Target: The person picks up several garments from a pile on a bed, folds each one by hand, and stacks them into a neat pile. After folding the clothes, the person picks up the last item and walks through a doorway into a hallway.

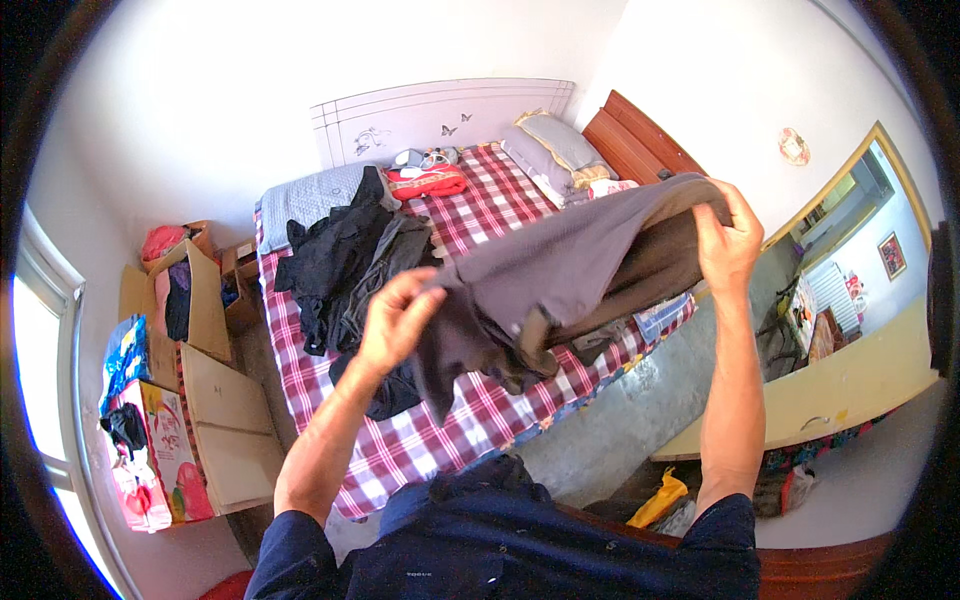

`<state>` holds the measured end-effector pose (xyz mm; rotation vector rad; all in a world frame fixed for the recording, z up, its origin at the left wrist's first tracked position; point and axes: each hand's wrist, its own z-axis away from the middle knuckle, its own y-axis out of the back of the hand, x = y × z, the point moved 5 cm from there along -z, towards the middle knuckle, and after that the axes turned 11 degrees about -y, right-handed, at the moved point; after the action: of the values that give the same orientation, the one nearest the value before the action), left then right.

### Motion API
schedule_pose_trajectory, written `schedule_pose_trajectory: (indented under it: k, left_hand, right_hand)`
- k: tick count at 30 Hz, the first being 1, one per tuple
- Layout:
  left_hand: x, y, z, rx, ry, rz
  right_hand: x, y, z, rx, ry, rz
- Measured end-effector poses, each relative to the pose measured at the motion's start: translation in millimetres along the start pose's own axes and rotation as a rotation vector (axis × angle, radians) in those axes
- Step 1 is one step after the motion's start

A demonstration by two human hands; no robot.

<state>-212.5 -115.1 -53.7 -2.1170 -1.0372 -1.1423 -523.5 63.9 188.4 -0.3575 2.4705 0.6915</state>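
A dark grey-brown garment is stretched in the air above the bed between my two hands. My right hand grips its far right end, thumb in front of the cloth. My left hand pinches the other end near the thumb and fingertips. The garment's lower part hangs loose, with a small flap near its middle. Beyond my left hand, a heap of black clothes lies crumpled on the red-and-white checked bed sheet. Part of the sheet is hidden behind the held garment.
A grey pillow and a folded red cloth lie toward the headboard. More pillows are at its right. Cardboard boxes with clothes stand left of the bed. A yellow door is at the right.
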Motion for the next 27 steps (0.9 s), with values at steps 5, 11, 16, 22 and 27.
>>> schedule_pose_trajectory:
  k: [5,11,16,22,27]
  left_hand:
    - [63,29,-29,-0.125,0.050,-0.245]
    - [113,60,-40,-0.068,-0.158,-0.729]
    - [122,67,-43,-0.057,-0.158,-0.790]
    - [126,74,-5,-0.216,-0.063,-0.724]
    - [98,57,77,-0.759,0.339,-0.609]
  right_hand:
    - [24,9,6,-0.122,-0.057,0.111]
    - [28,0,13,-0.205,-0.038,0.174]
    - [41,7,9,-0.155,-0.133,0.227]
    - [54,8,50,-0.080,-0.167,0.296]
    - [54,41,128,-0.059,-0.240,0.370]
